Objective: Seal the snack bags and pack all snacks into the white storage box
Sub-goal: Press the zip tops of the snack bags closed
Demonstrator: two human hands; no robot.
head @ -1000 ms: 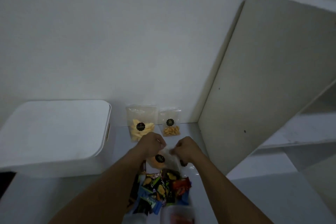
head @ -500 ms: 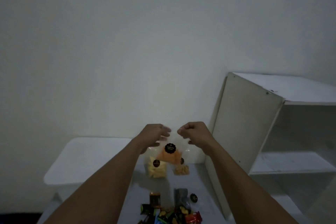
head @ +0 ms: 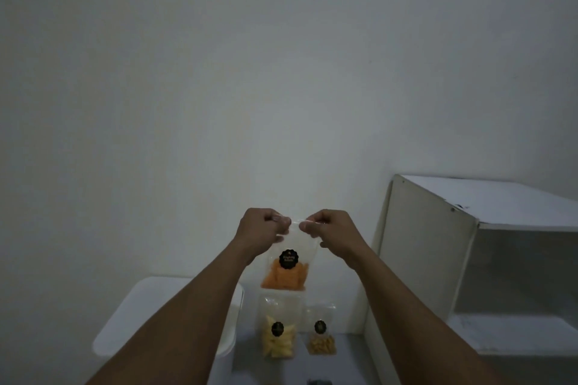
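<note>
I hold a clear bag of orange snacks (head: 285,275) with a black round label up in the air in front of the wall. My left hand (head: 261,230) pinches the bag's top edge at its left end, and my right hand (head: 325,228) pinches it at the right end. Below it, two more clear bags lean against the wall: a bag of yellow chips (head: 276,337) and a smaller bag of brown snacks (head: 321,339). The white storage box (head: 125,331) sits at the lower left with its lid on, partly hidden by my left forearm.
A white open shelf unit (head: 438,259) stands close on the right, its side panel next to the bags. A plain wall fills the background. A dark item (head: 319,382) shows at the bottom edge of the surface.
I have lifted the orange snack bag from the surface to chest height, and the view has tilted up. The pile of colourful packets has dropped out of view.
</note>
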